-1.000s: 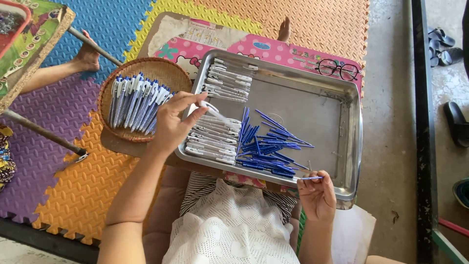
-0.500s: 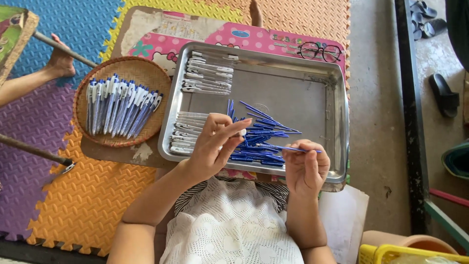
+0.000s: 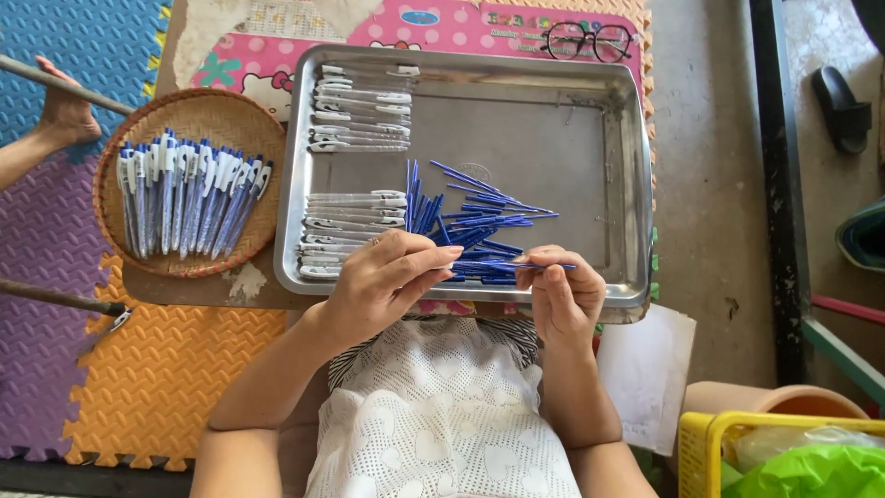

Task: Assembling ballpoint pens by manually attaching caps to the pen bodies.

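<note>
Foam floor mats (image 3: 157, 378) in blue, purple, orange and pink underlie the scene as I view it from the head camera. Centre: a blue pen refill (image 3: 516, 266), thin and straight, lying nearly level over the near rim of the metal tray (image 3: 636, 184). My right hand (image 3: 564, 293) pinches its right end between thumb and curled fingers, closed on it. My left hand (image 3: 387, 277), fingers half-curled and pointing right, meets the refill's left end; it appears to hold a clear pen barrel, though the fingers hide most of it, so I cannot tell for certain.

Just beyond the hands, inside the tray: a loose heap of blue refills (image 3: 470, 221). To its left, a row of clear pen barrels (image 3: 350, 226), partly covered by the left hand; a second row of barrels (image 3: 359, 111) sits at the far left corner. Left of the tray, a round woven basket (image 3: 198, 106) holds finished blue-and-white pens (image 3: 184, 198) side by side. A pair of spectacles (image 3: 588, 41) lies beyond the tray's far rim. Another person's bare foot (image 3: 64, 115) rests at far left.
</note>
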